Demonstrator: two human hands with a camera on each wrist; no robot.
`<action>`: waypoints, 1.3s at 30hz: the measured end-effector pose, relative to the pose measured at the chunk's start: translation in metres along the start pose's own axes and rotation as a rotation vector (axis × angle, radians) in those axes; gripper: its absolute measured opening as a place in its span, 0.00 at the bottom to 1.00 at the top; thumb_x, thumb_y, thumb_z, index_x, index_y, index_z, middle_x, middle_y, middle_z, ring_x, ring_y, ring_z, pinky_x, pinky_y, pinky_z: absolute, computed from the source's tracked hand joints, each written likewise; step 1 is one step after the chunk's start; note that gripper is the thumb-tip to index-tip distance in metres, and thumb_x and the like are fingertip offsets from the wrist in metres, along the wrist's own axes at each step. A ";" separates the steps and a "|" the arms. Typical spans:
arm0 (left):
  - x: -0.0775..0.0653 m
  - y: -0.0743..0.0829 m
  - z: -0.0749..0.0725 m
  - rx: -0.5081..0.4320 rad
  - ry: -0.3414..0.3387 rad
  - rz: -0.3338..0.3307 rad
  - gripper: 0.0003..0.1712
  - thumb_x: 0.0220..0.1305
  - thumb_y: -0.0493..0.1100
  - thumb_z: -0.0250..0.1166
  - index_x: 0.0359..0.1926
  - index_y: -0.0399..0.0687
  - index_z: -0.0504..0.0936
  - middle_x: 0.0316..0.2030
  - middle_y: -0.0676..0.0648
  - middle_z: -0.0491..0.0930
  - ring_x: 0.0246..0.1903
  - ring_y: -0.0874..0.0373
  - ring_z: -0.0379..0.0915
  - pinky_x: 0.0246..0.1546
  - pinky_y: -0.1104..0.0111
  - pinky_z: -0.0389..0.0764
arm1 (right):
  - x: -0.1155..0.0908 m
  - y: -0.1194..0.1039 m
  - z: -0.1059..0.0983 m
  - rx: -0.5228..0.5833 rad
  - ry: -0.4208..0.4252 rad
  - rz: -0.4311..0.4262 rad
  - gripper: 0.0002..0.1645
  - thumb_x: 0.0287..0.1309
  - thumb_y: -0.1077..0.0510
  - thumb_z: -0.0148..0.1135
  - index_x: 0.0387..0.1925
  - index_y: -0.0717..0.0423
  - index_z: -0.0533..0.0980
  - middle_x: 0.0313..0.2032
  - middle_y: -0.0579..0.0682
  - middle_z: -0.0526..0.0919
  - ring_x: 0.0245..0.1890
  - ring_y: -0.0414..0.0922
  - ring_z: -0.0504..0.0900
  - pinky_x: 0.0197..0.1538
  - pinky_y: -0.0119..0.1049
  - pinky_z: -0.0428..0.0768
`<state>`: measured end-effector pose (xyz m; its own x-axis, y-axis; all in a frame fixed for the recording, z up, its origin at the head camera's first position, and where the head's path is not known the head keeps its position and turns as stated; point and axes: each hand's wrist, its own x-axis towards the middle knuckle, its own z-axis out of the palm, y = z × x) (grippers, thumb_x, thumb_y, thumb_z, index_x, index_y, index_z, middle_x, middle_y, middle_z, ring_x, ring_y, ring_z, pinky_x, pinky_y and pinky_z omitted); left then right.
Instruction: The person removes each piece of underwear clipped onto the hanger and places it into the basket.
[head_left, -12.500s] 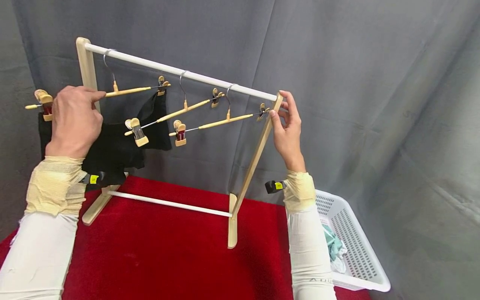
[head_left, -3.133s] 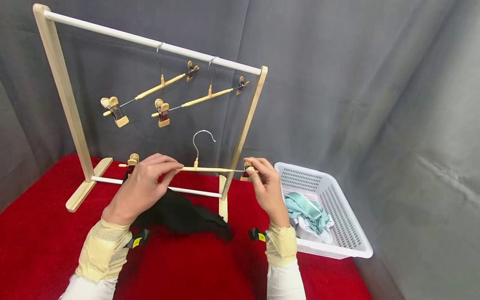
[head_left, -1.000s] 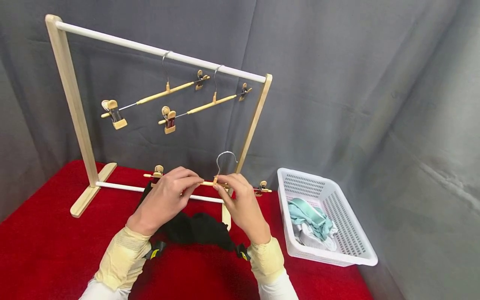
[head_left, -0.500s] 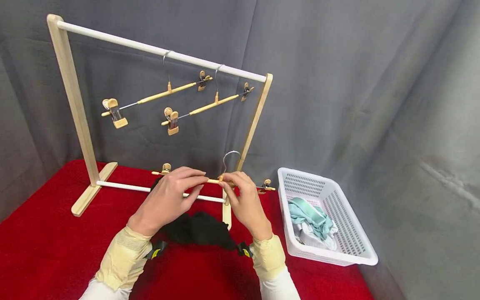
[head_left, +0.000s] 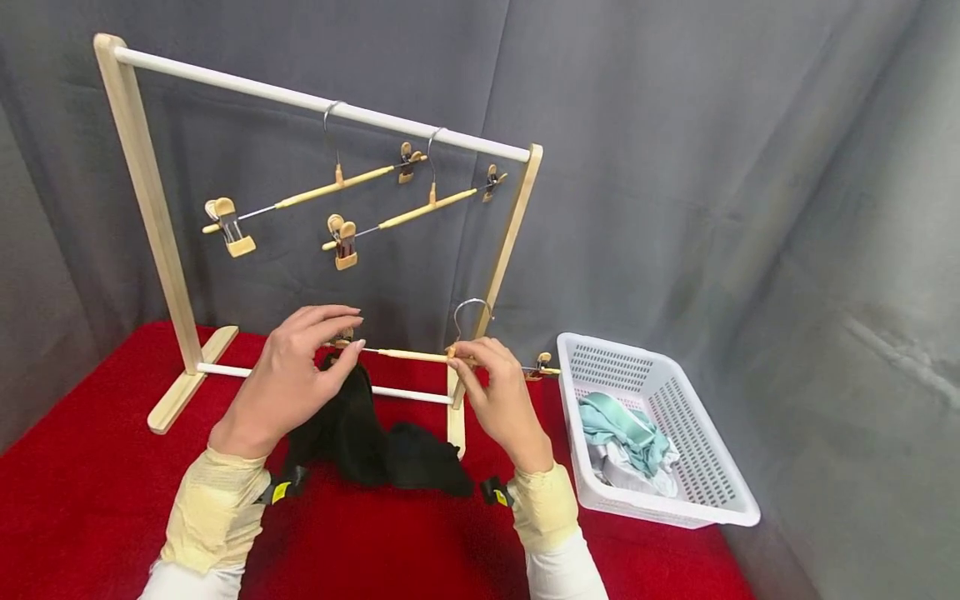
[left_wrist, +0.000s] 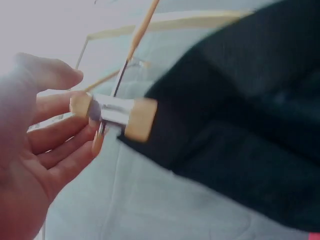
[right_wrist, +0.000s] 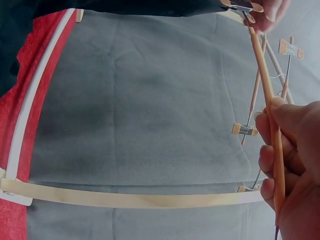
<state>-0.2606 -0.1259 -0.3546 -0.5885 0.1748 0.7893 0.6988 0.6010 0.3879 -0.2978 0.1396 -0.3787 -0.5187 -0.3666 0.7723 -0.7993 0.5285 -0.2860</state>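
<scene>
My right hand (head_left: 501,402) pinches a clip hanger (head_left: 412,356) near the base of its metal hook, holding it in front of the rack's lower rail. By the hanger's left clip (left_wrist: 141,120) is my left hand (head_left: 281,375), thumb and fingers spread apart around the clip's handles. A black garment (head_left: 367,429) hangs from that left clip and trails down to the red cloth. At the other end, the right clip (head_left: 543,363) has no cloth in it. In the right wrist view, my thumb and fingers wrap the hanger's wooden bar (right_wrist: 270,107).
The small wooden rack (head_left: 142,200) with white rails stands behind my hands. Two bare clip hangers (head_left: 315,193) hang on its top rail. A white basket (head_left: 720,458) with teal and white cloth (head_left: 626,433) sits at right, on red cloth (head_left: 90,500).
Earlier, the hanger came off the rack with the black garment. My right hand shifted from its right clip to the hook base. Just now my left hand released the bar and moved left to the clip.
</scene>
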 end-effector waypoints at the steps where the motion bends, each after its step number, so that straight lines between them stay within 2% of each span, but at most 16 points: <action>1: -0.002 -0.002 -0.001 0.003 -0.010 -0.021 0.19 0.53 0.42 0.66 0.48 0.45 0.80 0.48 0.47 0.78 0.48 0.56 0.70 0.47 0.56 0.75 | -0.001 0.001 0.000 0.003 -0.001 0.000 0.13 0.57 0.51 0.59 0.41 0.51 0.78 0.36 0.44 0.80 0.40 0.38 0.74 0.44 0.35 0.74; 7: -0.007 -0.012 -0.006 -0.006 -0.097 -0.103 0.23 0.51 0.43 0.68 0.51 0.48 0.78 0.46 0.46 0.79 0.46 0.55 0.72 0.47 0.54 0.76 | -0.004 0.004 -0.001 0.000 -0.010 0.002 0.13 0.57 0.50 0.58 0.41 0.52 0.78 0.37 0.44 0.80 0.40 0.37 0.74 0.44 0.35 0.74; 13: -0.008 -0.014 -0.003 -0.062 -0.157 -0.148 0.22 0.56 0.48 0.64 0.53 0.49 0.77 0.46 0.47 0.79 0.45 0.56 0.72 0.45 0.55 0.77 | -0.007 0.005 -0.002 -0.001 -0.004 0.019 0.13 0.57 0.49 0.58 0.40 0.51 0.79 0.37 0.43 0.80 0.39 0.37 0.74 0.42 0.35 0.74; 15: -0.008 -0.016 -0.002 -0.074 -0.169 -0.141 0.22 0.58 0.50 0.62 0.52 0.49 0.77 0.45 0.48 0.79 0.44 0.57 0.73 0.45 0.55 0.77 | -0.008 0.005 -0.002 0.006 -0.006 0.016 0.13 0.56 0.50 0.59 0.40 0.52 0.79 0.36 0.44 0.80 0.39 0.38 0.74 0.42 0.35 0.75; 20: -0.005 -0.022 -0.001 -0.102 -0.143 -0.081 0.19 0.60 0.52 0.59 0.50 0.51 0.79 0.41 0.52 0.80 0.41 0.62 0.73 0.45 0.58 0.77 | -0.004 0.003 -0.004 0.012 -0.002 0.001 0.14 0.56 0.51 0.59 0.42 0.52 0.79 0.37 0.45 0.80 0.40 0.38 0.74 0.43 0.35 0.74; 24: -0.008 -0.025 0.000 -0.124 -0.138 -0.073 0.18 0.59 0.49 0.61 0.50 0.54 0.79 0.41 0.55 0.79 0.39 0.67 0.73 0.45 0.62 0.77 | -0.005 0.003 -0.005 0.007 -0.007 0.005 0.13 0.56 0.50 0.59 0.41 0.51 0.79 0.36 0.44 0.80 0.39 0.38 0.74 0.42 0.35 0.74; 27: -0.010 -0.026 0.001 -0.130 -0.134 -0.065 0.19 0.58 0.47 0.62 0.51 0.53 0.79 0.41 0.54 0.80 0.40 0.67 0.73 0.45 0.69 0.76 | -0.007 0.003 -0.005 0.008 -0.014 0.003 0.13 0.56 0.51 0.59 0.40 0.52 0.79 0.36 0.44 0.80 0.38 0.38 0.74 0.41 0.34 0.75; 32: -0.009 -0.031 0.005 -0.137 -0.088 -0.037 0.18 0.56 0.42 0.64 0.49 0.49 0.80 0.41 0.52 0.80 0.41 0.65 0.72 0.46 0.80 0.70 | -0.005 0.004 -0.005 0.010 -0.011 -0.005 0.14 0.57 0.50 0.58 0.41 0.51 0.79 0.37 0.44 0.80 0.40 0.38 0.74 0.45 0.34 0.74; 35: -0.008 -0.032 0.005 -0.139 -0.070 -0.028 0.17 0.54 0.38 0.65 0.48 0.46 0.81 0.40 0.50 0.81 0.40 0.65 0.73 0.46 0.81 0.69 | -0.003 0.004 -0.006 0.013 -0.018 -0.003 0.14 0.56 0.49 0.59 0.41 0.51 0.79 0.37 0.43 0.80 0.41 0.38 0.74 0.46 0.35 0.74; 39: -0.005 -0.031 0.004 -0.127 -0.058 -0.015 0.16 0.54 0.37 0.65 0.46 0.46 0.82 0.39 0.50 0.81 0.40 0.65 0.73 0.45 0.81 0.70 | 0.000 0.005 -0.006 0.012 -0.023 -0.007 0.14 0.56 0.49 0.59 0.41 0.51 0.79 0.37 0.43 0.81 0.41 0.38 0.74 0.46 0.35 0.74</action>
<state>-0.2809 -0.1426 -0.3723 -0.6193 0.2136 0.7555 0.7333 0.5014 0.4593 -0.3001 0.1463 -0.3766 -0.5198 -0.3877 0.7612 -0.8065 0.5165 -0.2877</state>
